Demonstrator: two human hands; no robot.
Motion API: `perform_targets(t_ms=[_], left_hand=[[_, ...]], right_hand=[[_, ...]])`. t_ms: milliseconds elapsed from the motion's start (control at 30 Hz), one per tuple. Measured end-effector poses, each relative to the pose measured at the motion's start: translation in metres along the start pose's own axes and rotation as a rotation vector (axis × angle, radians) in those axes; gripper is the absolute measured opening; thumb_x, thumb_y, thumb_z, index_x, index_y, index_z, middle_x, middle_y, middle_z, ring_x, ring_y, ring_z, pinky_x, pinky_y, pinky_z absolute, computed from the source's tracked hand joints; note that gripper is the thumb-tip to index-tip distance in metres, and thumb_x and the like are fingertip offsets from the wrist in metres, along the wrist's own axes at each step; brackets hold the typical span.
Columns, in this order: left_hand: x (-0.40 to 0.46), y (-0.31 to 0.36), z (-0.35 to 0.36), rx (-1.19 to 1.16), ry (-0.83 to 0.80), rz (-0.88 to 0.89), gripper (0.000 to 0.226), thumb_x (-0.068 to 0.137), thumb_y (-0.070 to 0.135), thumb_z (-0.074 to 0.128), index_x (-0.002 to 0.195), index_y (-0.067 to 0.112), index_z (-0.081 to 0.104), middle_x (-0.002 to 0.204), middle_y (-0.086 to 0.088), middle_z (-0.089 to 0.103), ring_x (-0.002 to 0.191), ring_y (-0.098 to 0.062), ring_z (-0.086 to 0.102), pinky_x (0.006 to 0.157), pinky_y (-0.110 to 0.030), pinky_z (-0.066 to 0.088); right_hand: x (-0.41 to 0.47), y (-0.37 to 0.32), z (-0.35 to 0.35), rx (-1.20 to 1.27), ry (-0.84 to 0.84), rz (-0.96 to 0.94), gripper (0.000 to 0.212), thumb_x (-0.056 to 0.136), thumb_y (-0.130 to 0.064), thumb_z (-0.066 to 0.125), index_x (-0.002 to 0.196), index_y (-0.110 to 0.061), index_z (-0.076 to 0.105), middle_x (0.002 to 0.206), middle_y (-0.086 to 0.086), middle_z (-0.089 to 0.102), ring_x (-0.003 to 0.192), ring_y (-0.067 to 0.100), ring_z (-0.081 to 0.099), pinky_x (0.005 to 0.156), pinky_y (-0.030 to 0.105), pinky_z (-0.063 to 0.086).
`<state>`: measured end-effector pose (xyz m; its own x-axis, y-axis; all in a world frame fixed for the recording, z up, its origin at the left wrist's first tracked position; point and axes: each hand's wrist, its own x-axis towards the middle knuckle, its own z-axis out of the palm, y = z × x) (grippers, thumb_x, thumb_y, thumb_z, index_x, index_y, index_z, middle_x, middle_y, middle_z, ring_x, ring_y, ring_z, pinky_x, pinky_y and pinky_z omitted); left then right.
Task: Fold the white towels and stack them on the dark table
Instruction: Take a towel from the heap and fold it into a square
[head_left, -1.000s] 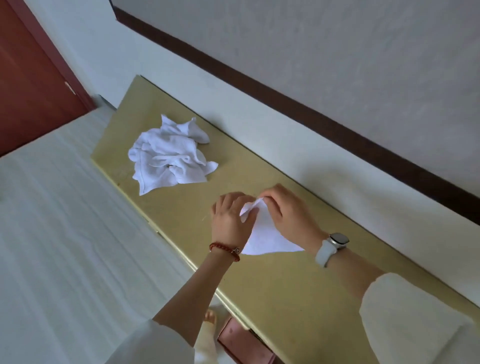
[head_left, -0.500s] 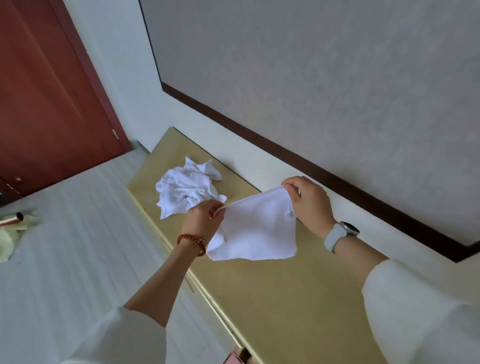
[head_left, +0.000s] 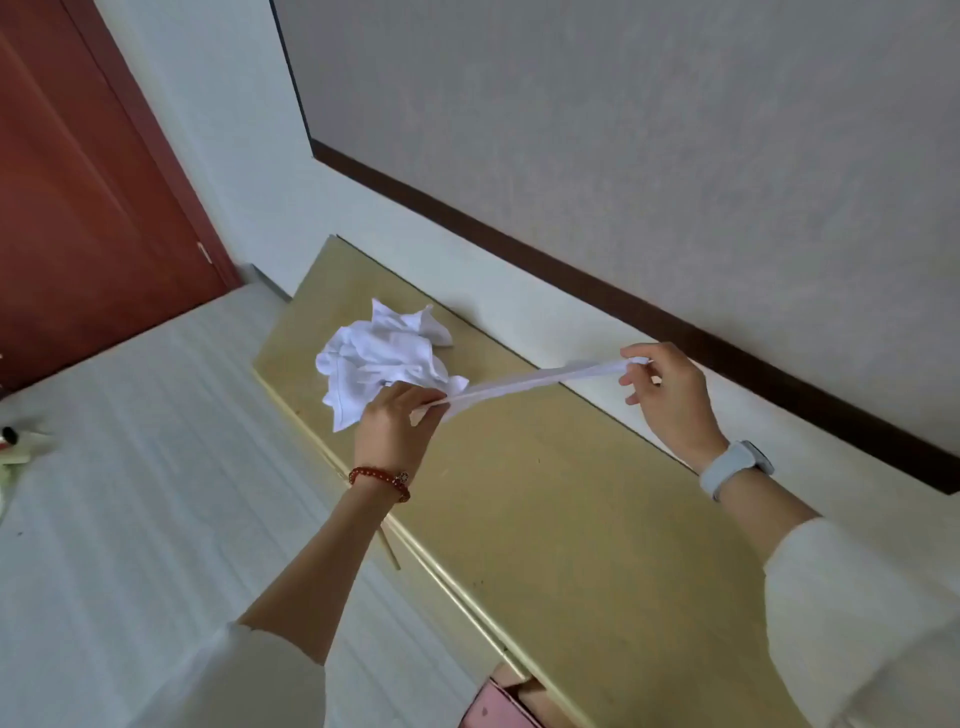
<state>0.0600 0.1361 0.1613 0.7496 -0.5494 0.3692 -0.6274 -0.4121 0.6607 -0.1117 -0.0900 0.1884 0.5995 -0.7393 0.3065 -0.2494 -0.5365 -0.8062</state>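
A white towel (head_left: 530, 383) is stretched taut in the air above the olive-yellow table (head_left: 545, 519), seen almost edge-on as a thin band. My left hand (head_left: 392, 428) pinches its left end, and my right hand (head_left: 667, 400) pinches its right end near the wall. A crumpled pile of white towels (head_left: 384, 358) lies on the table's far left part, just behind my left hand.
The table runs along a white wall with a dark brown trim (head_left: 623, 291). A red-brown door (head_left: 88, 197) stands at the far left. Pale floor (head_left: 130, 493) lies left of the table. A pink object (head_left: 498, 706) shows at the bottom edge.
The towel went from being gripped low on the table to lifted and spread, and is now pulled flat between hands moved farther apart. The view has tilted upward.
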Motion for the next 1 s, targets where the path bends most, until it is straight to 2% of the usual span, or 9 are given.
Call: perform_targets(t_ms=[67,133,333,500,600,700,833,900,1000], left_hand=[[-0.033,-0.011,0.017,0.0,-0.081,0.033,0.011,0.075,0.016,0.072,0.085,0.011,0.074,0.082,-0.005,0.068,0.081,-0.025,0.062,0.067,-0.028,0.049],[-0.069,-0.021,0.035,0.015,-0.2,0.014,0.01,0.076,0.013,0.073,0.086,0.012,0.074,0.085,-0.006,0.067,0.084,-0.026,0.061,0.069,-0.03,0.049],[-0.157,-0.04,0.079,0.072,-0.697,-0.237,0.02,0.09,0.025,0.057,0.104,0.016,0.069,0.104,0.0,0.066,0.099,-0.018,0.057,0.082,-0.026,0.044],[-0.189,-0.041,0.092,0.091,-0.939,-0.417,0.023,0.086,0.031,0.061,0.098,0.013,0.07,0.097,-0.003,0.068,0.093,-0.017,0.059,0.083,-0.026,0.044],[-0.188,-0.04,0.096,0.017,-0.883,-0.51,0.018,0.085,0.028,0.064,0.09,0.013,0.071,0.082,0.0,0.065,0.081,-0.015,0.057,0.07,-0.021,0.042],[-0.177,-0.036,0.104,-0.14,-0.719,-0.622,0.011,0.087,0.023,0.062,0.086,0.014,0.068,0.072,0.001,0.06,0.072,-0.016,0.052,0.06,-0.018,0.039],[-0.152,-0.036,0.116,-0.341,-0.535,-0.744,0.013,0.089,0.011,0.058,0.079,0.015,0.065,0.076,0.0,0.063,0.076,-0.018,0.055,0.076,-0.029,0.048],[-0.141,-0.039,0.121,-0.361,-0.477,-0.76,0.012,0.088,0.011,0.058,0.08,0.016,0.065,0.077,0.001,0.063,0.075,-0.016,0.055,0.081,-0.036,0.049],[-0.129,-0.043,0.132,-0.324,-0.412,-0.732,0.007,0.088,0.014,0.058,0.089,0.012,0.065,0.079,0.004,0.063,0.078,-0.016,0.057,0.083,-0.036,0.05]], right_hand=[[-0.034,0.03,-0.005,-0.093,-0.016,0.005,0.015,0.087,0.004,0.052,0.095,-0.002,0.064,0.093,0.003,0.058,0.075,0.016,0.059,0.064,0.014,0.048],[-0.07,0.061,-0.011,-0.224,-0.076,-0.03,0.014,0.084,0.007,0.056,0.091,-0.001,0.066,0.089,0.01,0.063,0.078,0.014,0.057,0.07,0.01,0.042],[-0.164,0.135,-0.027,-0.407,-0.401,0.227,0.016,0.086,-0.001,0.057,0.094,-0.007,0.07,0.095,0.012,0.067,0.09,0.031,0.061,0.075,0.035,0.046],[-0.205,0.16,-0.042,-0.511,-0.675,0.371,0.023,0.092,-0.009,0.049,0.106,-0.011,0.066,0.101,0.008,0.067,0.082,0.019,0.055,0.066,0.025,0.032],[-0.209,0.164,-0.043,-0.408,-0.613,0.365,0.024,0.091,-0.003,0.047,0.105,-0.007,0.066,0.101,0.01,0.066,0.083,0.02,0.056,0.069,0.025,0.038],[-0.197,0.164,-0.036,-0.309,-0.428,0.412,0.023,0.089,0.0,0.049,0.105,-0.002,0.065,0.1,0.011,0.066,0.086,0.022,0.058,0.065,0.013,0.036],[-0.172,0.165,-0.026,-0.167,-0.247,0.528,0.018,0.088,-0.003,0.052,0.1,-0.003,0.064,0.087,0.006,0.062,0.081,0.017,0.054,0.066,0.019,0.036],[-0.163,0.166,-0.02,-0.121,-0.216,0.548,0.016,0.087,-0.004,0.051,0.098,-0.004,0.063,0.081,0.006,0.06,0.075,0.018,0.053,0.064,0.026,0.039],[-0.151,0.174,-0.009,-0.075,-0.169,0.581,0.017,0.087,-0.004,0.05,0.097,-0.005,0.064,0.074,0.001,0.06,0.071,0.02,0.053,0.065,0.029,0.041]])
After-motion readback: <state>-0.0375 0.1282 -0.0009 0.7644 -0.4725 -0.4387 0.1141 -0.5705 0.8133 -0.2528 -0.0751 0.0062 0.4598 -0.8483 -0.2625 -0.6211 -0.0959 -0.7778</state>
